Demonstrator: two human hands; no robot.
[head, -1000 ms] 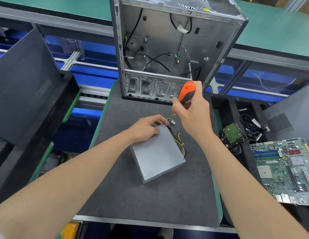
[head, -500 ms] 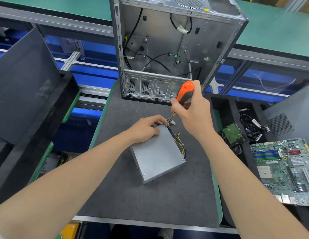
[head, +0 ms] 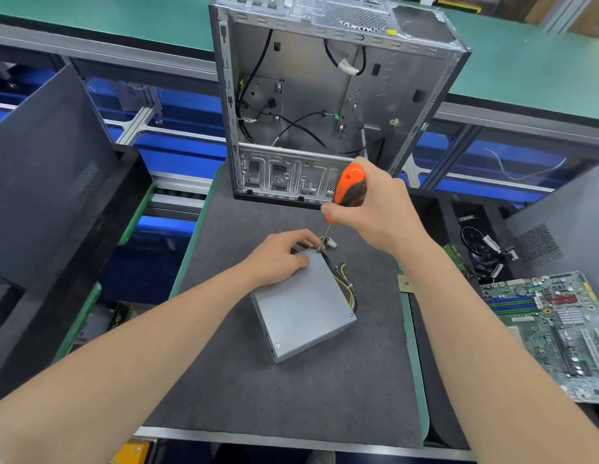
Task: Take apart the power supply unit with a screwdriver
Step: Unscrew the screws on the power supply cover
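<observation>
**Far-corner screw of the power supply unit in hand**

You had the power supply unit point(head: 301, 309) lying flat on the grey counter point(head: 258, 396), in front of the open computer case point(head: 325, 95). Its cable bundle point(head: 345, 283) spilled off the right edge. Your left grip point(head: 281, 256) was curled over the unit's far corner, pinning it down. Your right grip point(head: 375, 209) was wrapped tight round the orange handle of the screwdriver point(head: 350, 189), with the shaft tilted down to that same far corner, just beside your left fingertips. Whether the tip sat in a screw head could not be told, as it was too small to see.

By my reading you were on an early step, working a lid screw loose at the far corner. The lid was on, and the near-corner screw point(head: 277, 345) looked untouched. The next move called for firm downward pressure while turning. After that you needed to catch the freed screw before it slipped among the wires, then shift to the near corners.
</observation>
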